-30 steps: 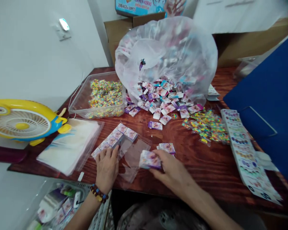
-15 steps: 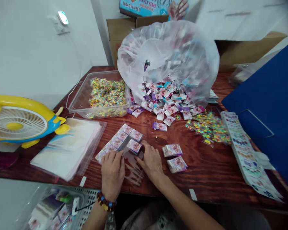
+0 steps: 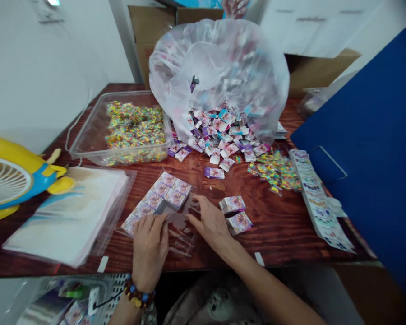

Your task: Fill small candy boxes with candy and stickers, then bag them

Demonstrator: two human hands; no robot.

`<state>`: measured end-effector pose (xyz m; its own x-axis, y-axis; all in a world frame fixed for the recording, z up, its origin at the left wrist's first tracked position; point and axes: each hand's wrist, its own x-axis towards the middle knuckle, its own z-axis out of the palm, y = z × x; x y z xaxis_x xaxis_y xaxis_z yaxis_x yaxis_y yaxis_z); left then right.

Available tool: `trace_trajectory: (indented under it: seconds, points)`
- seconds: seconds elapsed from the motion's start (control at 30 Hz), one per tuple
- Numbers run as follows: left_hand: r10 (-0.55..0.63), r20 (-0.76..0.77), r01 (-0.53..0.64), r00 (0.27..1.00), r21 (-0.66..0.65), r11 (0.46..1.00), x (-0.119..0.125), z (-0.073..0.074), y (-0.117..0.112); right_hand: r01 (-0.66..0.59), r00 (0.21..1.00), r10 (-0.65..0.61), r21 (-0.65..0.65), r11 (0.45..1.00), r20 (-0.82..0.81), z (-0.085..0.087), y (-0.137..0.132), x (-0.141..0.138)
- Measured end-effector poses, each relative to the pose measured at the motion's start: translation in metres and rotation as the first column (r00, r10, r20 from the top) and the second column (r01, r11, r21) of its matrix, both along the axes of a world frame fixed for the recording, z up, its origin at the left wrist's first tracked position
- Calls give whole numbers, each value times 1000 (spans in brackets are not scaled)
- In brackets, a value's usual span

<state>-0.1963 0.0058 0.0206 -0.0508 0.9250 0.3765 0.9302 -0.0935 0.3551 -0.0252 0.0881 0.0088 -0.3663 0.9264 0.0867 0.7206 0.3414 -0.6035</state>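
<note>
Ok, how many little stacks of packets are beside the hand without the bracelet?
2. One stack of printed packets sits on the wooden table just right of the right hand; the second stack sits just below it, nearer the table edge. Neither looks hidden.

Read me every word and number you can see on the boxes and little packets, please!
No word or number can be read clearly here.
Blue printed carton: cut off at the top edge, nothing readable.
Small white and purple packets: print too small to read.
Long strip of white printed cards: print too small and blurred to read.
</note>
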Motion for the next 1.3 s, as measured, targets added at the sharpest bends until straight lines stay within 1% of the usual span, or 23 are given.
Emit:
trace_trajectory:
  seconds: [0.1, 0.17, 0.23, 0.3, 0.37, 0.43, 0.47, 0.53, 0.57, 0.67, 0.73, 0.8, 0.83, 0.87, 0.93, 1.0, 1.03, 1.1, 1.3]
  points:
    - [-18, 7, 17, 1000, 18, 1000, -2, 0, 0, -7, 998, 9, 31, 999, -67, 25, -3, 64]
    - [-27, 15, 27, 1000, 38, 999, -3, 0, 0, 27, 995, -27, 7, 1000, -95, 33, -5, 109]
    - [-40, 18, 40, 999, 46, 998, -4, 0, 0, 64, 993, -74, -101, 993, -93, 29, -10, 144]
    - [-51, 20, 50, 999, 43, 998, -4, -1, 1, 143, 976, -172, -202, 969, -135, 15, -16, 161]
    - [-56, 25, 55, 998, 36, 998, -5, -2, 1, 209, 942, -273, -295, 932, -194, -2, -23, 162]
    - [-54, 39, 53, 998, 27, 998, -5, -2, 1, 238, 902, -344, -364, 901, -262, -16, -33, 152]
    - [-54, 48, 53, 997, 23, 998, -5, -2, 1, 244, 881, -369, -384, 891, -296, -20, -38, 147]
    - [-57, 63, 56, 996, 16, 998, -6, -2, 1, 243, 858, -388, -400, 884, -337, -23, -49, 138]
    - [-60, 63, 59, 996, 15, 998, -6, -2, 1, 228, 864, -376, -406, 885, -336, -23, -54, 135]
    - [-65, 49, 64, 997, 22, 998, -5, -1, 1, 159, 918, -289, -414, 896, -272, -17, -67, 133]
    - [-71, 45, 70, 996, 28, 997, -5, 0, 2, 198, 925, -301, -382, 903, -231, -13, -69, 134]
    - [-75, 52, 74, 996, 24, 997, -5, 0, 2, 288, 912, -357, -306, 907, -200, -11, -66, 135]
    - [-76, 54, 75, 996, 20, 997, -5, 1, 2, 315, 914, -366, -258, 913, -178, -11, -63, 134]
    - [-77, 53, 76, 996, 19, 997, -5, 1, 2, 316, 925, -349, -210, 925, -147, -10, -60, 133]
    - [-76, 49, 75, 996, 19, 997, -4, 1, 2, 253, 963, -263, -132, 958, -64, -11, -55, 128]
    - [-78, 46, 77, 996, 22, 997, -4, 1, 2, 175, 985, -174, -96, 980, 18, -13, -53, 122]
    - [-78, 46, 77, 996, 20, 997, -4, 1, 1, 154, 987, -150, -89, 984, 49, -15, -53, 120]
    - [-80, 48, 80, 996, 16, 997, -4, 1, 1, 149, 986, -142, -70, 986, 91, -19, -56, 117]
    - [-76, 21, 76, 997, 23, 997, -5, 2, 0, 191, 963, -191, 18, 981, 188, -28, -63, 111]
